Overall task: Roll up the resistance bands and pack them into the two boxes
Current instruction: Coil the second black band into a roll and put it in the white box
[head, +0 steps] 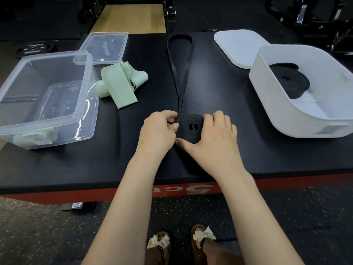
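Observation:
A long black resistance band (181, 73) lies stretched away from me on the black table top, its near end wound into a flat coil (193, 127). My right hand (210, 138) cups that coil from the right and front. My left hand (158, 129) pinches the band's straight part just left of the coil. A loose pale green band (119, 83) lies crumpled beside the clear plastic box (84, 104), which holds a rolled green band (34, 137). The white box (286, 109) on the right holds a coiled black band (288, 79).
A clear lid (105, 47) lies behind the clear box and a white lid (236, 46) behind the white box. The table's front edge (76, 190) is red. A weight plate (34, 49) lies on the floor at far left. My feet stand below.

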Demonstrator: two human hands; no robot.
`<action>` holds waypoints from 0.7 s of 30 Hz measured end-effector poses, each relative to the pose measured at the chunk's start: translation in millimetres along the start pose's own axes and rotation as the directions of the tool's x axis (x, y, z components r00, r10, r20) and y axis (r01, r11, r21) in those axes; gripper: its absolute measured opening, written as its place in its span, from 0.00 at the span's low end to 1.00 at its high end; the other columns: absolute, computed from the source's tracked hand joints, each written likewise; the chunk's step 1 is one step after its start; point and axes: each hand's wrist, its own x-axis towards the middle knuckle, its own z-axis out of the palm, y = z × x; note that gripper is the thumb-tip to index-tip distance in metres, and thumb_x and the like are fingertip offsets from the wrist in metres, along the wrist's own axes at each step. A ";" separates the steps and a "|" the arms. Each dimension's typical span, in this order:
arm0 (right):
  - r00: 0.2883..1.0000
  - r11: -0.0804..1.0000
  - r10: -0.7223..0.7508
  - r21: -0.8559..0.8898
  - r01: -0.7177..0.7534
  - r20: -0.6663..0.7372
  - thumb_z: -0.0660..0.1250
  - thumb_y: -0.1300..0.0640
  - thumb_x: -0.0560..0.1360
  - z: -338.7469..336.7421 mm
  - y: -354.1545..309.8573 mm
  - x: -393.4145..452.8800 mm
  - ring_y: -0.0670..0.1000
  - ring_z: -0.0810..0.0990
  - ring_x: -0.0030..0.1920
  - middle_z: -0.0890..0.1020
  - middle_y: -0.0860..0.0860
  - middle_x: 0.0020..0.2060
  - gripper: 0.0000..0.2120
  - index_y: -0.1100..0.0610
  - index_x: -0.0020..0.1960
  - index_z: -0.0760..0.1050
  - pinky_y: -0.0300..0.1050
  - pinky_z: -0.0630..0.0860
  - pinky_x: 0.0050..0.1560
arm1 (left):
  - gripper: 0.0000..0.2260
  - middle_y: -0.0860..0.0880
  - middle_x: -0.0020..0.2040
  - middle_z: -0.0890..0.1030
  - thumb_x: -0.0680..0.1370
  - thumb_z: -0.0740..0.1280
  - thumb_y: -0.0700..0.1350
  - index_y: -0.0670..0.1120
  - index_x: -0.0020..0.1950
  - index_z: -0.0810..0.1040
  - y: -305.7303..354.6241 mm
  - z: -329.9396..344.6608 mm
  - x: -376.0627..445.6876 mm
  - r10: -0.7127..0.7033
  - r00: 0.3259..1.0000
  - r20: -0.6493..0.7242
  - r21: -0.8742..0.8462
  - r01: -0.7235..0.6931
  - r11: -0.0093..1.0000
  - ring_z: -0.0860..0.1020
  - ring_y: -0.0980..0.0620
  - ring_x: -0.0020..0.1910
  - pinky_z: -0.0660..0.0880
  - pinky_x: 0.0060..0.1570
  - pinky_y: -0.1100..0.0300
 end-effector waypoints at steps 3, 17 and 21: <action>0.997 0.995 -0.054 0.091 0.049 0.051 0.64 0.33 0.70 -1.6 8.4 2.7 0.51 0.63 0.60 0.66 0.51 0.58 0.36 0.58 0.67 0.65 0.43 0.61 0.60 | 0.19 0.53 0.57 0.77 0.79 0.63 0.41 0.50 0.70 0.70 -1.2 -1.2 1.4 -0.016 0.997 0.082 -0.005 0.017 1.000 0.75 0.55 0.54 0.66 0.54 0.64; 0.924 0.935 -0.277 0.296 0.196 0.264 0.67 0.42 0.73 -14.9 28.0 8.5 0.44 0.53 0.70 0.61 0.46 0.70 0.39 0.54 0.77 0.55 0.36 0.55 0.67 | 0.14 0.55 0.55 0.79 0.78 0.65 0.45 0.53 0.63 0.76 -0.1 -3.4 -0.2 -0.026 1.000 0.012 0.066 0.026 0.997 0.77 0.54 0.55 0.71 0.57 0.59; 0.955 0.970 -0.205 0.177 0.169 0.212 0.66 0.35 0.70 -13.1 25.2 4.8 0.48 0.56 0.70 0.62 0.47 0.69 0.41 0.53 0.75 0.57 0.42 0.55 0.69 | 0.14 0.56 0.52 0.78 0.77 0.66 0.44 0.53 0.62 0.77 0.0 -4.2 -0.1 -0.026 1.000 0.004 0.076 0.026 0.997 0.77 0.55 0.53 0.71 0.56 0.60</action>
